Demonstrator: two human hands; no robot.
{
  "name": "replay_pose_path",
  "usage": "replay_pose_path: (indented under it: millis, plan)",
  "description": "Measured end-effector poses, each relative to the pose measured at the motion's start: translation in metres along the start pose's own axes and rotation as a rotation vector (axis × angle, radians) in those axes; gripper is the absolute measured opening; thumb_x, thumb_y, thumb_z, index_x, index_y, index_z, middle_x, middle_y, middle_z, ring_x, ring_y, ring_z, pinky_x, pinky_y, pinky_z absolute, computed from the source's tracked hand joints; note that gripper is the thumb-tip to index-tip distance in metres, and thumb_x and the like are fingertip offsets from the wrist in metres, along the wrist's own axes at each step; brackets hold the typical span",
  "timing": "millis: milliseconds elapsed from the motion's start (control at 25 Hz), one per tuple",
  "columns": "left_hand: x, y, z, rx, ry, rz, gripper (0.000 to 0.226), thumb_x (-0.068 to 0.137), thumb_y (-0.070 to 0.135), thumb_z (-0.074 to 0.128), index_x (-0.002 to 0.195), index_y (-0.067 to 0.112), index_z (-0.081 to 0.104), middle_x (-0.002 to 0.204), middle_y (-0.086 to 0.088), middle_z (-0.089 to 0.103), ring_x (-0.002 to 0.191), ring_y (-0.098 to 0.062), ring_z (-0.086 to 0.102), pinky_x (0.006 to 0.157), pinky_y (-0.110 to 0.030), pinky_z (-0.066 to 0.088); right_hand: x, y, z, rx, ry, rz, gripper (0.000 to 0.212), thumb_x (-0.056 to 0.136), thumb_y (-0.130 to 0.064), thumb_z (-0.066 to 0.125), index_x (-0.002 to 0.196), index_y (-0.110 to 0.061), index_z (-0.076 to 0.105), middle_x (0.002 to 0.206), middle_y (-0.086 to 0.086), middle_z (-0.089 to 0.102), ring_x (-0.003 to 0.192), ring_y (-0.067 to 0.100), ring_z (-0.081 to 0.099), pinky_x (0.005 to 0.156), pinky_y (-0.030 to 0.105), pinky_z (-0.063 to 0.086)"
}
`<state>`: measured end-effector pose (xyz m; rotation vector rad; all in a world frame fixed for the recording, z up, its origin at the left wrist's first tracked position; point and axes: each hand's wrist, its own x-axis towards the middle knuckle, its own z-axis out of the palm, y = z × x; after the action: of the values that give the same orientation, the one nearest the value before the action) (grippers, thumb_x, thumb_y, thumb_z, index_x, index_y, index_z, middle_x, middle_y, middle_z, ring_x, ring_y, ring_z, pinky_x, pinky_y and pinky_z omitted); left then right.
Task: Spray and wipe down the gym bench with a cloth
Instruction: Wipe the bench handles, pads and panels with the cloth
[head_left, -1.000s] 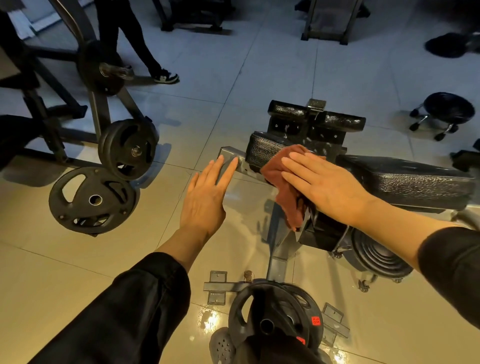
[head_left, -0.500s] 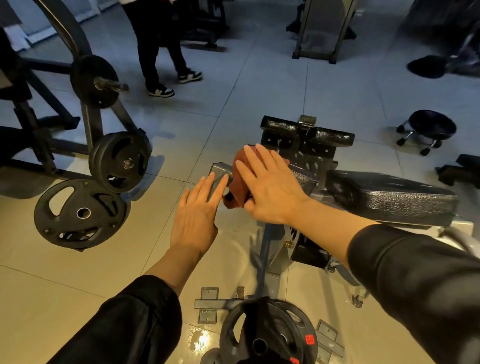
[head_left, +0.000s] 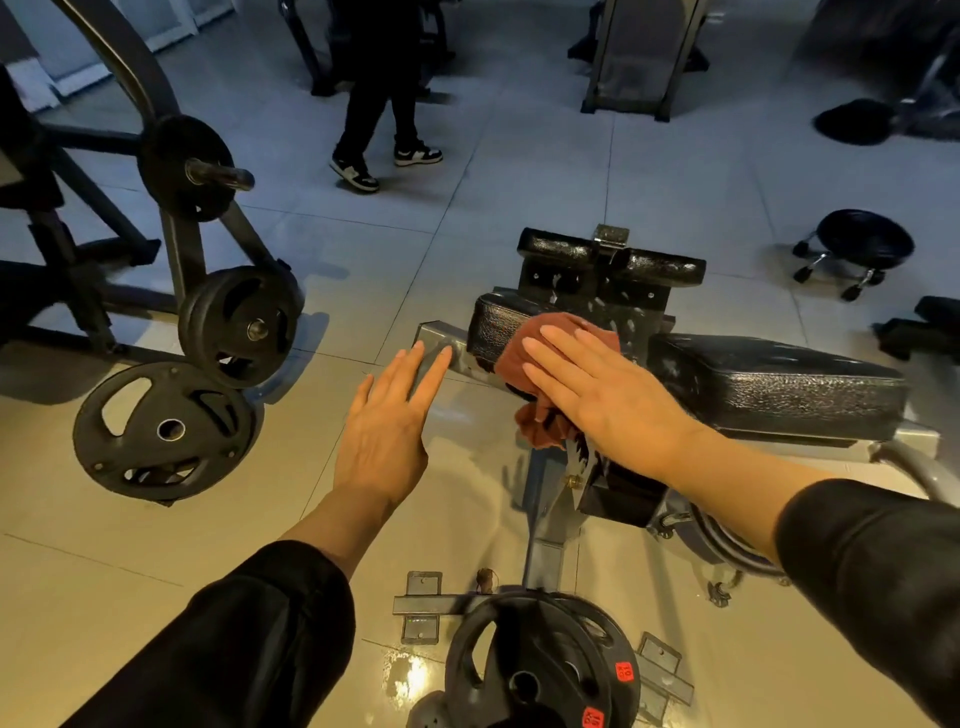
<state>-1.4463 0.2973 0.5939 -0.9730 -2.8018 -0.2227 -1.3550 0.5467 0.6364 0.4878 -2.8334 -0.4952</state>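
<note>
My right hand (head_left: 602, 400) lies flat on the red-brown cloth (head_left: 540, 358), fingers straight and slightly spread, pressing it onto the near edge of the small black seat pad (head_left: 498, 322) at the left end of the gym bench (head_left: 769, 384). Part of the cloth hangs bunched below my palm, over the grey steel frame (head_left: 545, 499). My left hand (head_left: 387, 421) hovers open beside it, fingers extended and close together, the tips over the end of the grey frame tube (head_left: 434, 338); I cannot tell whether they touch it.

The long black backrest pad runs off to the right. Beyond the seat stand 2 padded rollers (head_left: 613, 260). Below me a plate (head_left: 540, 665) with red labels sits on the frame's near foot. To the left, a rack (head_left: 176, 249) carries plates, with 1 loose plate (head_left: 166, 428) leaning at its base. Another person's legs (head_left: 379, 104) stand on the tiled floor (head_left: 467, 156) behind, and a wheeled stool (head_left: 857, 244) sits at the far right.
</note>
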Motion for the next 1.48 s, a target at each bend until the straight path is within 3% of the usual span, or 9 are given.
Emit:
replay_pose_path:
  millis: [80,280,480,640,720,920,1160,1360,1480]
  plan:
    - [0.000,-0.001,0.000,0.055,0.012,0.045,0.110,0.072,0.013,0.083,0.154,0.026,0.012,0.160,-0.007,0.016,0.147,-0.028,0.013,0.116,-0.045,0.014,-0.024,0.008,0.002,-0.001,-0.033,0.012,0.079,0.073,-0.003,0.075,0.144,-0.006,0.039,0.153,0.016,0.032,0.142,0.034,0.028,0.114,0.050,0.020]
    - [0.000,0.004,-0.005,0.168,0.060,0.184,0.108,0.066,-0.013,0.071,0.153,0.022,0.017,0.159,-0.012,0.020,0.147,-0.032,0.006,0.117,-0.050,0.014,-0.059,0.011,0.011,-0.008,-0.110,0.057,0.084,0.072,0.000,0.073,0.145,-0.001,0.033,0.154,0.019,0.029,0.143,0.037,0.023,0.118,0.049,0.017]
    - [0.000,0.003,-0.001,0.193,0.038,0.158,0.105,0.071,-0.003,0.076,0.154,0.022,0.017,0.160,-0.010,0.017,0.148,-0.031,0.003,0.118,-0.049,0.013,0.002,-0.014,-0.010,0.069,-0.096,0.081,0.086,0.069,-0.002,0.080,0.143,0.000,0.036,0.152,0.021,0.031,0.142,0.036,0.027,0.116,0.050,0.024]
    - [-0.002,0.003,-0.002,0.170,0.040,0.146,0.103,0.070,-0.004,0.075,0.154,0.018,0.019,0.160,-0.010,0.017,0.148,-0.031,0.007,0.118,-0.049,0.015,0.080,-0.034,-0.024,0.191,-0.088,0.057,0.061,0.100,-0.014,0.045,0.152,-0.004,0.014,0.161,0.015,0.006,0.149,0.029,0.001,0.122,0.042,0.002]
    - [-0.002,0.003,-0.003,0.164,0.038,0.133,0.105,0.067,-0.009,0.073,0.154,0.018,0.019,0.160,-0.010,0.018,0.148,-0.031,0.009,0.118,-0.049,0.016,0.077,-0.031,-0.020,0.164,-0.077,0.026,0.067,0.097,-0.011,0.051,0.152,-0.005,0.014,0.161,0.015,0.005,0.149,0.030,0.001,0.122,0.043,0.002]
    - [-0.003,0.004,-0.004,0.185,0.021,0.138,0.105,0.068,-0.003,0.079,0.153,0.020,0.022,0.158,-0.010,0.022,0.147,-0.031,0.013,0.117,-0.049,0.018,0.005,-0.001,0.002,0.120,-0.028,-0.009,0.090,0.069,-0.004,0.082,0.146,-0.005,0.035,0.154,0.017,0.030,0.143,0.032,0.027,0.114,0.049,0.030]
    - [-0.002,0.007,-0.008,0.183,0.004,0.132,0.108,0.067,-0.006,0.078,0.153,0.022,0.020,0.159,-0.009,0.021,0.147,-0.031,0.012,0.117,-0.046,0.015,-0.055,0.012,0.005,0.067,-0.003,0.045,0.081,0.067,0.001,0.076,0.141,0.000,0.043,0.148,0.019,0.039,0.138,0.032,0.035,0.108,0.052,0.024]
    - [-0.002,0.005,-0.004,0.186,-0.005,0.107,0.111,0.065,-0.001,0.084,0.153,0.023,0.020,0.159,-0.009,0.021,0.148,-0.030,0.011,0.116,-0.046,0.012,-0.012,-0.013,0.004,0.190,-0.030,0.104,0.086,0.071,-0.007,0.081,0.145,-0.004,0.036,0.153,0.017,0.032,0.143,0.028,0.023,0.115,0.043,0.014]
    - [0.000,0.002,-0.002,0.168,-0.009,0.101,0.109,0.067,-0.004,0.080,0.153,0.023,0.020,0.160,-0.008,0.018,0.148,-0.030,0.008,0.116,-0.046,0.010,0.030,-0.026,-0.007,0.238,0.013,0.082,0.080,0.077,-0.003,0.075,0.145,-0.001,0.034,0.154,0.020,0.028,0.144,0.033,0.023,0.118,0.044,0.017]
